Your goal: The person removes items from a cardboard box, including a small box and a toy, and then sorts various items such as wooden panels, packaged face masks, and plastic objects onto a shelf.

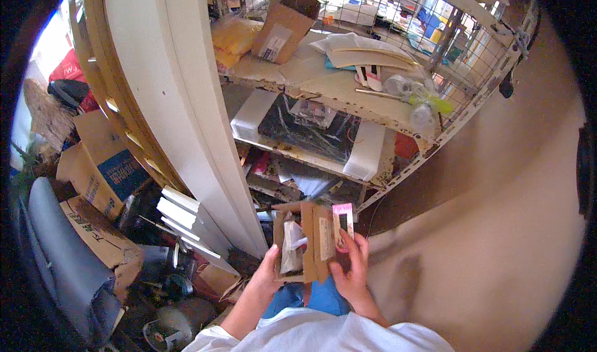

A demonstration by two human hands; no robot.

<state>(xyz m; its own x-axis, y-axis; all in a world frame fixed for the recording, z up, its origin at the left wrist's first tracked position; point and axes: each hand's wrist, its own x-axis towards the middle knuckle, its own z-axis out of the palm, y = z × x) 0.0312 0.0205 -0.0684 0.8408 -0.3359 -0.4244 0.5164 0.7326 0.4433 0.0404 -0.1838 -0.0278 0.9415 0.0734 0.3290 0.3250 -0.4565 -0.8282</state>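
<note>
An open cardboard box is in front of my body, its left side gripped by my left hand. Inside the box lie a white item and a pale packet. At the box's right side, my right hand holds a small pink-and-white card with a dark middle between its fingers. The right thumb is close to the box flap; whether it presses on it I cannot tell.
Ahead stands a rusty metal shelf bearing a tall cardboard box, a yellow bag and a foam-edged package. A white post rises at left, beside cardboard boxes and a grey padded item.
</note>
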